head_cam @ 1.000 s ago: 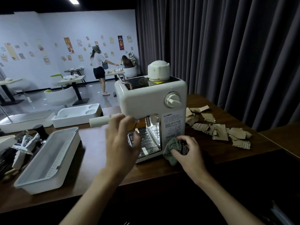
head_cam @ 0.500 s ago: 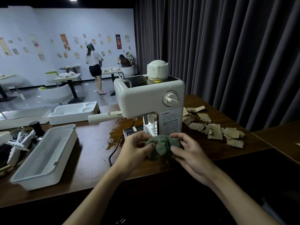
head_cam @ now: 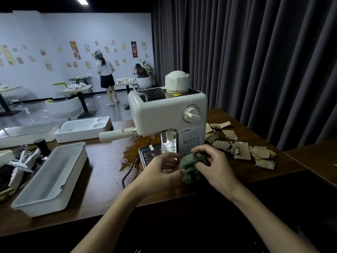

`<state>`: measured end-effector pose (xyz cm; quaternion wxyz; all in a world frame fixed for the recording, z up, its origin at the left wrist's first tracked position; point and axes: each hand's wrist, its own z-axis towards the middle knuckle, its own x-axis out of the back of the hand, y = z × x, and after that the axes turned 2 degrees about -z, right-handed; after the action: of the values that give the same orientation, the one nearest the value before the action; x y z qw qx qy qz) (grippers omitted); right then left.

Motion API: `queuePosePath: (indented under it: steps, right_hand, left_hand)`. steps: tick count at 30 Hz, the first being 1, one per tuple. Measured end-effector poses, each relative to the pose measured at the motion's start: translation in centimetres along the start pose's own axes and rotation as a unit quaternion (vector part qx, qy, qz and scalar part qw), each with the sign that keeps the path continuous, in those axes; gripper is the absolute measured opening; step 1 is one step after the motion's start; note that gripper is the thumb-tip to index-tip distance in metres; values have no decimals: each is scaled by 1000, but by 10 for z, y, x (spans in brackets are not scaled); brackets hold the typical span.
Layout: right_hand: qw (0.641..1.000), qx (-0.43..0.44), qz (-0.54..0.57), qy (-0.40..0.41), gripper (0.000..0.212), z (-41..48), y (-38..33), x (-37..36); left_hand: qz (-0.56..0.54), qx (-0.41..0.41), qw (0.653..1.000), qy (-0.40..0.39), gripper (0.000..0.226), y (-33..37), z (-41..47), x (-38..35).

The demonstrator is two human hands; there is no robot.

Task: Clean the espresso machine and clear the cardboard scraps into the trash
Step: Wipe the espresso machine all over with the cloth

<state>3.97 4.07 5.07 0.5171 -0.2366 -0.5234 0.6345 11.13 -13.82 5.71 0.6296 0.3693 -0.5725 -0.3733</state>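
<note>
A white espresso machine (head_cam: 164,114) stands on the dark wooden table (head_cam: 102,179), its handle pointing left and its metal drip tray (head_cam: 151,154) at the front. In front of the tray, my left hand (head_cam: 160,172) and my right hand (head_cam: 215,167) both grip a crumpled green cloth (head_cam: 188,167) between them. Torn cardboard scraps (head_cam: 240,147) lie in a heap on the table to the right of the machine. A brown coffee spill (head_cam: 130,154) stains the table left of the drip tray, beside the black power cord (head_cam: 129,172).
A long white tray (head_cam: 52,179) sits at the left, with black and white clutter (head_cam: 20,161) beyond it. Two more white trays (head_cam: 82,128) lie farther back. Dark curtains hang behind the table. Two people stand by café tables far back.
My left hand came off the machine's handle and joined my right hand on the green cloth in front of the drip tray. The cloth left the machine's front panel.
</note>
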Motion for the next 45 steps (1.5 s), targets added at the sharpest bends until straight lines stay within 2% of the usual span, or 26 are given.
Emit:
queuePosePath:
  steps: [2, 4, 5, 8, 10, 13, 15, 16, 17, 18, 19, 22, 24, 26, 28, 30, 31, 33, 36, 42, 45]
  right_hand:
    - [1000, 13, -16, -10, 40, -2, 0, 0]
    - [998, 43, -40, -2, 36, -2, 3, 0]
    - [997, 56, -52, -4, 33, -3, 5, 0]
    - [995, 61, -47, -62, 23, -5, 14, 0]
    - [994, 21, -4, -109, 14, -8, 13, -2]
    - [994, -56, 85, -44, 30, -6, 14, -7]
    - [965, -134, 219, -46, 50, -3, 18, -9]
    - [930, -176, 315, -70, 55, -2, 19, -11]
    - [890, -210, 393, -97, 55, -2, 19, -13]
    - [865, -223, 436, -114, 52, -3, 19, -14]
    - [862, -220, 441, -118, 50, -3, 19, -15]
    - [892, -202, 400, -51, 48, -2, 22, -21]
    - [940, -190, 284, -8, 39, -2, 27, -23]
    - [981, -165, 98, 22, 31, -2, 34, -26]
    - [991, -129, -35, 30, 29, -4, 40, -36]
    - [988, -99, -110, 35, 28, -8, 42, -52]
    - [987, -87, -130, 38, 28, -9, 43, -61]
    - [987, -60, -142, 36, 26, -13, 47, -82]
    - [986, -36, -163, 17, 27, -20, 49, -109]
    - [982, -5, -191, -11, 37, -28, 54, -118]
    - [985, -12, -171, 2, 35, -27, 56, -122]
  left_hand:
    - [32, -28, 999, 31, 27, -2, 3, -5]
    - [50, -42, 995, 81, 8, -4, 6, -9]
    - [49, -43, 991, 116, 5, -5, 8, -10]
    - [20, -44, 978, 201, 19, -6, 11, -12]
    - [-18, -44, 976, 213, 25, -3, 11, -12]
    - [-137, -29, 971, 195, 20, 1, 8, -11]
    - [-193, -33, 965, 175, 16, 4, 6, -11]
    - [-206, -36, 963, 169, 15, 5, 5, -11]
    - [-207, -37, 963, 167, 13, 6, 4, -10]
    - [-197, -38, 965, 168, 12, 7, 3, -9]
    - [-172, -40, 970, 169, 13, 7, 3, -7]
    - [-25, -81, 985, 152, 32, 9, -3, 4]
    - [62, -145, 973, 168, 47, 17, -9, 16]
    - [134, -227, 938, 225, 46, 35, -16, 30]
    - [251, -292, 874, 297, 41, 53, -17, 48]
    - [359, -285, 821, 340, 57, 64, -9, 66]
    - [398, -264, 812, 338, 66, 67, -5, 74]
    - [430, -228, 824, 291, 74, 71, 3, 85]
    - [424, -205, 851, 233, 69, 70, 11, 92]
    - [414, -223, 849, 241, 62, 68, 25, 96]
    - [381, -228, 863, 241, 58, 59, 30, 95]
